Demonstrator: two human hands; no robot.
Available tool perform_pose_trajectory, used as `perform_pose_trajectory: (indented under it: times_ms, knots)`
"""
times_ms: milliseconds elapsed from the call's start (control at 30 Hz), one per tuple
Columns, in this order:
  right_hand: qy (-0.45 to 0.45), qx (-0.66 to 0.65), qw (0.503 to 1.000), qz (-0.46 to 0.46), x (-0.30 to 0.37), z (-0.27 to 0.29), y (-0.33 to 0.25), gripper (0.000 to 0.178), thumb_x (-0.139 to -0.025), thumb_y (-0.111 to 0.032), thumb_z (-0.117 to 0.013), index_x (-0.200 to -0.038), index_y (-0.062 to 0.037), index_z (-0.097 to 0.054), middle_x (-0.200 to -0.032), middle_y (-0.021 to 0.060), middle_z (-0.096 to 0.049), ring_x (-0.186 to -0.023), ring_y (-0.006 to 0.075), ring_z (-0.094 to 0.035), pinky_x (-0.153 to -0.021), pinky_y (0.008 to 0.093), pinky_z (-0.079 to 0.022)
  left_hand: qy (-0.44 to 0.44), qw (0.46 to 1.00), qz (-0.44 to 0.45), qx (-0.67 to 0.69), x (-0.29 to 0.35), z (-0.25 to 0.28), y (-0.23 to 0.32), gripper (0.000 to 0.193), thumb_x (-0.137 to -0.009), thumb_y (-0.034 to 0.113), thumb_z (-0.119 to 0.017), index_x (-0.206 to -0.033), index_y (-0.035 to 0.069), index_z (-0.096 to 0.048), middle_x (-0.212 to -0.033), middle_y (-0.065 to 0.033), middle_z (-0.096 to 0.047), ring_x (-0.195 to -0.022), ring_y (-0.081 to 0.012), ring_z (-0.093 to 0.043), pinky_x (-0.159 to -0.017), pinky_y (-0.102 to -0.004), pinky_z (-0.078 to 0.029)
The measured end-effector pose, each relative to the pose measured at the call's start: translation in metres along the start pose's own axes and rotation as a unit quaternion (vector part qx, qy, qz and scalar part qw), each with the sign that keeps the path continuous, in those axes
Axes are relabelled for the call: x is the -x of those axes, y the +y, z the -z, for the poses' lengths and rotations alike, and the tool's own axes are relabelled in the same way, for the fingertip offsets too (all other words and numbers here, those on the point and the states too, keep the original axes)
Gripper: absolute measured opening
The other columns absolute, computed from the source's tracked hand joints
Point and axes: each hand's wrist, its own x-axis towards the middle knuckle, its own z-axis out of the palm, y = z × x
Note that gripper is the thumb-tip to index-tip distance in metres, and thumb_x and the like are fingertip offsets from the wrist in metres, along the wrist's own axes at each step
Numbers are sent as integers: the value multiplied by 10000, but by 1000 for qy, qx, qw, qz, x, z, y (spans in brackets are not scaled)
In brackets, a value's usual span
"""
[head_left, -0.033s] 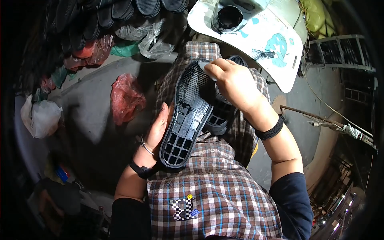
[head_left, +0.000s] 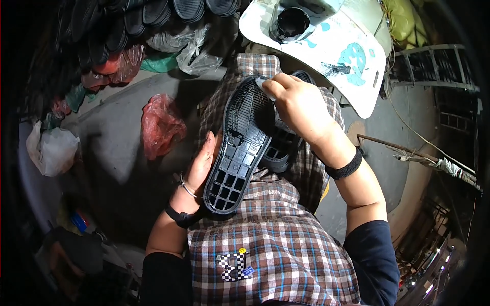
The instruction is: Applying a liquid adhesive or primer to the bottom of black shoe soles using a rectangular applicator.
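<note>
A black shoe sole (head_left: 239, 148) is held tilted over my lap, its toe end away from me. Its inner face shows open square pockets at the heel and fine ridges toward the toe. My left hand (head_left: 205, 158) supports it from the left edge and beneath, with some fingers hidden behind it. At the toe's right edge, my right hand (head_left: 298, 102) pinches a small pale piece (head_left: 265, 87), perhaps cloth or sponge, against the rim. Another black sole (head_left: 280, 150) rests on the plaid apron (head_left: 275, 245) behind the first, partly covered by it and my right hand.
A white table (head_left: 365, 97) with blue patterns stands ahead to the right, bearing a pot of black liquid (head_left: 292, 24). Stacked black soles (head_left: 189, 7) lie at the far left. A red plastic bag (head_left: 162, 125) is on the floor. At lower left a person (head_left: 84, 255) is dimly visible.
</note>
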Motion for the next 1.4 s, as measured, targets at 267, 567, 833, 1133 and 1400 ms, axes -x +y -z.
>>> perform_pose_trajectory:
  times_ms: [267, 567, 833, 1133, 1400]
  knots:
    - [152, -164, 959, -173, 5, 28, 28, 112, -849, -42, -665, -961, -39, -667, -824, 154, -679, -740, 297, -682, -652, 342, -530, 33, 997, 28, 69, 7, 14, 1, 665, -982, 552, -355, -1359, 13, -452, -1281, -199, -571, -1084, -341, -628, -870, -543, -544]
    - [255, -215, 885, -324, -30, -11, 124, 169, -918, -170, -654, -1033, -46, -658, -796, 30, -666, -720, 85, -597, -642, 235, -472, -37, 993, -52, 99, -7, -14, 25, 679, -962, 532, -378, -1320, -36, -477, -1199, -247, -606, -1046, -401, -630, -928, -518, -512]
    - [211, -53, 944, -249, -48, -33, 157, 174, -923, -209, -645, -927, -38, -676, -739, 33, -670, -634, 78, -574, -577, 228, -456, -68, 973, -161, 151, -41, -32, 47, 672, -893, 453, -499, -1404, 22, -429, -1434, -177, -452, -1218, -323, -544, -1135, -579, -244]
    - [223, -523, 701, -431, -30, -20, 150, 267, -930, -246, -631, -1004, 11, -635, -849, 75, -679, -717, 133, -658, -697, 256, -568, -121, 956, -242, 115, -66, -20, 65, 514, -838, 265, -536, -1292, 26, -532, -1289, -126, -592, -1177, -302, -558, -1076, -465, -356]
    - [254, -737, 488, -391, -18, -21, 162, 170, -884, -147, -676, -884, -6, -582, -790, 97, -649, -786, 202, -683, -695, 265, -608, -116, 955, -251, 108, -66, -8, 51, 506, -792, 114, -541, -1291, 31, -528, -1329, -114, -547, -1256, -282, -474, -1125, -464, -288]
